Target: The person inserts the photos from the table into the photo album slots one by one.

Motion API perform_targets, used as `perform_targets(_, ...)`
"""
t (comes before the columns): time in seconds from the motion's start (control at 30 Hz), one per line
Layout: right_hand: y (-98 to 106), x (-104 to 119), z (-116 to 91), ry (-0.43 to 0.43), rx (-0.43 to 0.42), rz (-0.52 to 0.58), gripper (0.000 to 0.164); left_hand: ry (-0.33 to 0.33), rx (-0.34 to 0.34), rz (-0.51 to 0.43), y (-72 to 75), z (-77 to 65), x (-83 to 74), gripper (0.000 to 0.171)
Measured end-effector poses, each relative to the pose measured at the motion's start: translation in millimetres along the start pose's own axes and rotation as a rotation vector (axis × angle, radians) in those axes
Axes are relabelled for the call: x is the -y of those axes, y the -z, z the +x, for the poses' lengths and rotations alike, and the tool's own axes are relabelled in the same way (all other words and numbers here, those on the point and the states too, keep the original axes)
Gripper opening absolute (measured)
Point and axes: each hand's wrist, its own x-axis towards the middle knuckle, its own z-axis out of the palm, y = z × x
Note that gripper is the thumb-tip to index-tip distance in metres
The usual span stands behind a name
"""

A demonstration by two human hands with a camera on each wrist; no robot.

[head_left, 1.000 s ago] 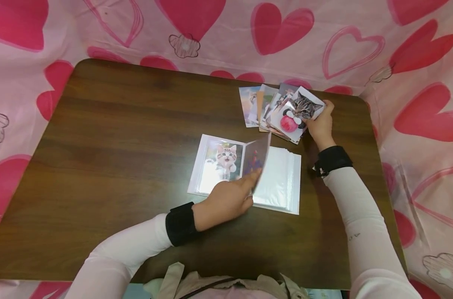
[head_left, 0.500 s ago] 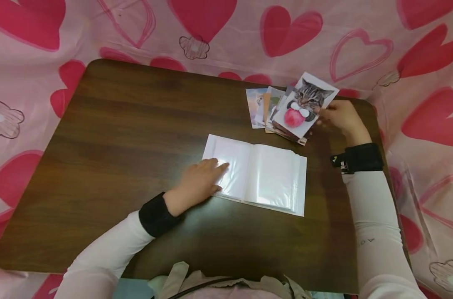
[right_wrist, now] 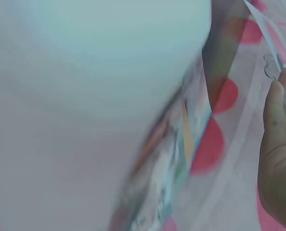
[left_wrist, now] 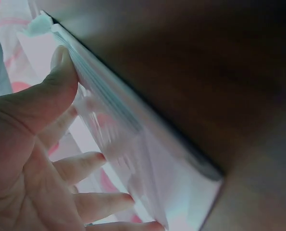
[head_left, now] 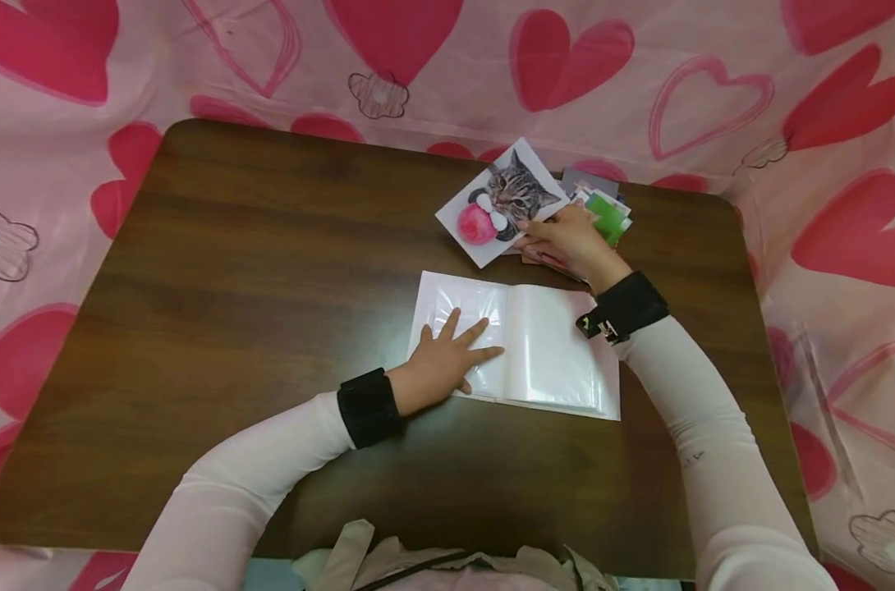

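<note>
An open photo album lies on the table, clear plastic pockets on both pages. My left hand rests on its left page with fingers spread. The left wrist view shows those fingertips at the plastic and the thumb beside the album's page edges. My right hand pinches a photo of a tabby cat with a pink ball by its right side, tilted above the table's back edge. In the right wrist view only part of this hand shows, at the right border.
Several loose photos, one with a green patch, lie in a pile behind the album, partly covered by the right hand. The brown wooden table extends to the left. A pink heart-patterned cloth hangs right behind the table.
My left hand has turned a page over and now lies flat on it, further right than half a second ago. My right hand has lifted the cat photo off the pile and carried it left.
</note>
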Motion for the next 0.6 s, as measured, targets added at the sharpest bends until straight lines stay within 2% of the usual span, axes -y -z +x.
perform_targets(0.1,-7.3,-2.7,5.6,-0.058,0.044,0.017,0.015,0.015,0.020,-0.008,2.0,2.9,-2.5,0.073)
perform_targets(0.2,-11.0,-8.6,8.5,-0.098,0.036,0.008,0.010,0.023,0.030,0.001,2.5,3.5,-5.6,0.073)
perform_targets(0.4,-12.9,-17.3,12.9,-0.100,0.032,0.120,0.004,0.022,0.012,0.051,1.7,4.1,-9.9,0.072)
perform_targets(0.6,-12.2,-20.1,12.5,-0.097,0.042,0.123,0.007,0.016,0.001,0.056,0.2,6.0,-12.2,0.072)
